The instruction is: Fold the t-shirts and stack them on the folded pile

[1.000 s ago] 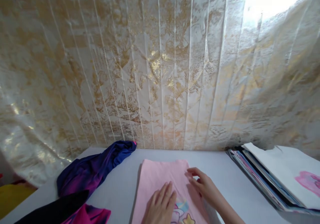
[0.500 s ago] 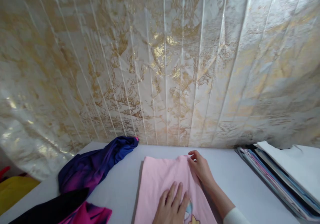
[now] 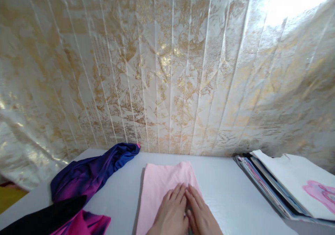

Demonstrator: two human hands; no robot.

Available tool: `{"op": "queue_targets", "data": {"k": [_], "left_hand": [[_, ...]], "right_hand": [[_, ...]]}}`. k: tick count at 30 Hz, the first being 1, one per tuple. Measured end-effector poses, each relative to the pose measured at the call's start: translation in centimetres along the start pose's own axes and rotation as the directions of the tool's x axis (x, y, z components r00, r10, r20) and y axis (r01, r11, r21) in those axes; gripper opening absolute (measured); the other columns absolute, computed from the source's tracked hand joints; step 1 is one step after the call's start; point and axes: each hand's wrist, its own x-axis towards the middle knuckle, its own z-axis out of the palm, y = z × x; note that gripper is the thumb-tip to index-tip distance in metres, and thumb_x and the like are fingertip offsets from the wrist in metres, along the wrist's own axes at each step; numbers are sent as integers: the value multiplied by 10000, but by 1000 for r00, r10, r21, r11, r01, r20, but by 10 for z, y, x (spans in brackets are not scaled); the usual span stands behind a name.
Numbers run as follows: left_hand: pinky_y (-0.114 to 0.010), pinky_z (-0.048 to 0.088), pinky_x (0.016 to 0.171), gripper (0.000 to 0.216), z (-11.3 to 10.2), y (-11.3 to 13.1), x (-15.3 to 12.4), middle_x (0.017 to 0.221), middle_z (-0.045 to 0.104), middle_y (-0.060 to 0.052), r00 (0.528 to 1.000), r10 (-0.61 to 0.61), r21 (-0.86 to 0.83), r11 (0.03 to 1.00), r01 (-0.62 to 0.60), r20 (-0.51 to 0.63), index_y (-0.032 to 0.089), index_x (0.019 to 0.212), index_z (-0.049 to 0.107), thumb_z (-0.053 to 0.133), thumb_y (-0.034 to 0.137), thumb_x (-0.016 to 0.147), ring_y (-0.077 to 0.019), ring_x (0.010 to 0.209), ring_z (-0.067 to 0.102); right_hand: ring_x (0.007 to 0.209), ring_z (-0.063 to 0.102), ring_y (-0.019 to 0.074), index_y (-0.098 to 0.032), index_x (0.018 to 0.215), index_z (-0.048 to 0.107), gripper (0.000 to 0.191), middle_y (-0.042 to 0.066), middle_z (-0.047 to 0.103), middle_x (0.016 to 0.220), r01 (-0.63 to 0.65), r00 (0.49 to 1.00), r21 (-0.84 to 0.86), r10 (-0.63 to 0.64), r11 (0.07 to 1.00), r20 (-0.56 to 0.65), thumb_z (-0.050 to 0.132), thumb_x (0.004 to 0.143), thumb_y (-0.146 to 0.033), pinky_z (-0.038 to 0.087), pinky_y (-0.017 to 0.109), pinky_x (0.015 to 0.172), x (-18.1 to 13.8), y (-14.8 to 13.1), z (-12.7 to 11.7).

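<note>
A folded pink cloth garment [image 3: 159, 181] lies on the white table in front of me, running off the bottom of the view. My left hand [image 3: 171, 210] rests flat on it with the fingers stretched out. Right beside it, my right hand [image 3: 200, 210] also lies on the garment, fingers extended, its fingertips close to those of the left. Both hands cover much of the lower part of the garment, and its printed picture is almost wholly hidden under them.
To the left lie a crumpled blue and purple garment [image 3: 98, 174], a black cloth [image 3: 44, 215] and a bright pink piece [image 3: 89, 222]. A stack of folded clothes topped by a white shirt [image 3: 285, 175] stands right. Behind the white table [image 3: 227, 186] hangs a gold-patterned curtain [image 3: 167, 71].
My right hand has left the garment's far right corner and come down beside my left hand. The view has shifted slightly right, showing more of the white shirt.
</note>
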Motion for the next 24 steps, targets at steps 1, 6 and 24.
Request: {"op": "queue_targets", "data": {"k": [1, 6, 24], "left_hand": [[-449, 251, 1158, 594, 0, -5, -3, 1540, 233, -101, 1000, 9, 9, 1000, -9, -15, 137, 1462, 357, 476, 350, 921, -262, 1436, 228], [-447, 338, 1116, 569, -1, -48, -24, 1507, 335, -125, 962, -66, 162, 980, 112, -264, 137, 1437, 411, 492, 384, 931, -285, 1389, 343], [-484, 292, 1129, 559, -10, -57, -26, 1554, 258, -80, 960, -174, 136, 969, 207, -221, 286, 1451, 388, 514, 408, 920, -280, 1434, 229]], "right_hand": [[1294, 485, 289, -207, 1392, 501, 503, 108, 474, 1436, -8, 1000, -49, 9, 999, 29, 482, 905, -332, 489, 401, 993, -3, 1, 5], [1313, 442, 359, -273, 1444, 420, 627, 76, 356, 1487, -75, 996, -170, 83, 983, 39, 553, 860, -460, 465, 519, 985, -14, 6, 17], [1438, 213, 298, -148, 1446, 416, 562, 98, 285, 1541, -189, 943, -291, 256, 938, 213, 357, 958, -420, 240, 477, 1146, 95, -13, -4]]}}
